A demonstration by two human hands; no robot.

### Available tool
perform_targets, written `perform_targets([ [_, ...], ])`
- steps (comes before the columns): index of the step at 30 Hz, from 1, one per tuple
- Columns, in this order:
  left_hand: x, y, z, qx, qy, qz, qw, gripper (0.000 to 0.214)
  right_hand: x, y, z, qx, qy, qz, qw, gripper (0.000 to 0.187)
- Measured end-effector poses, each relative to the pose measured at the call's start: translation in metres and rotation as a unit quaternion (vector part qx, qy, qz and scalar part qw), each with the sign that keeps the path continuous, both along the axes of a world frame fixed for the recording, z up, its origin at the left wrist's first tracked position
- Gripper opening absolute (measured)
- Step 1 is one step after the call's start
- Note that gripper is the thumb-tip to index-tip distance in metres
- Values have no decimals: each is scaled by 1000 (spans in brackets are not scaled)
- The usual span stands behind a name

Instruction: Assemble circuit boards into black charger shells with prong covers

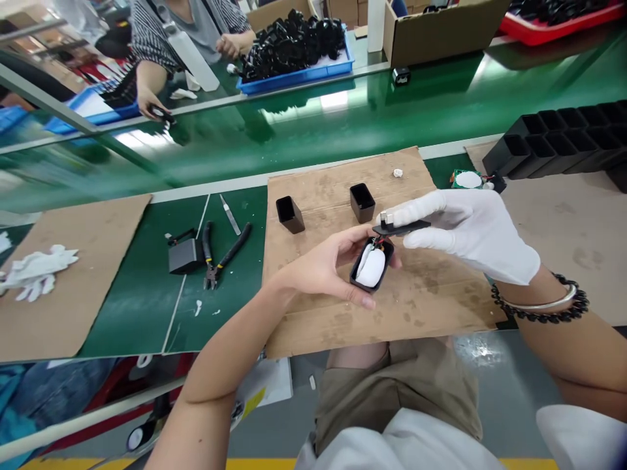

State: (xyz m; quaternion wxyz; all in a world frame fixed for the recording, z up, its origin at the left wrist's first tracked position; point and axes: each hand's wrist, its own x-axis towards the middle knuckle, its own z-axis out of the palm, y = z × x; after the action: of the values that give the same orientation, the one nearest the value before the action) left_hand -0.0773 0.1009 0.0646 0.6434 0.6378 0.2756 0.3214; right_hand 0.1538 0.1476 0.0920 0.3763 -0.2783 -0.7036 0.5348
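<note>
Cardboard mat [318,320] on green bench [147,294]; left hand [321,267] grips black case [355,274], gloved right hand [470,228] pinches black lid [401,228].

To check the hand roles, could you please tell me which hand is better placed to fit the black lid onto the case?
Probably the right hand: its gloved fingers pinch the lid just above the open case, which the left hand grips around its sides.
</note>
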Motion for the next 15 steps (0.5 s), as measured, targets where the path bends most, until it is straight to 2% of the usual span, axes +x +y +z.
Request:
perform_targets([
  [6,-1,1,-8,-25,126,72,989,68,1,6,-7,-3,-85,-9,996,22],
  [10,-1,6,-15,-51,98,52,993,62,-1,5,-10,-45,-93,-22,994,17],
  [12,4,7,-17,-64,89,103,989,54,-4,2,-11,-47,-100,-48,993,14],
  [15,15,5,-20,-25,106,235,966,45,-9,-3,-14,-14,-99,-97,990,10],
])
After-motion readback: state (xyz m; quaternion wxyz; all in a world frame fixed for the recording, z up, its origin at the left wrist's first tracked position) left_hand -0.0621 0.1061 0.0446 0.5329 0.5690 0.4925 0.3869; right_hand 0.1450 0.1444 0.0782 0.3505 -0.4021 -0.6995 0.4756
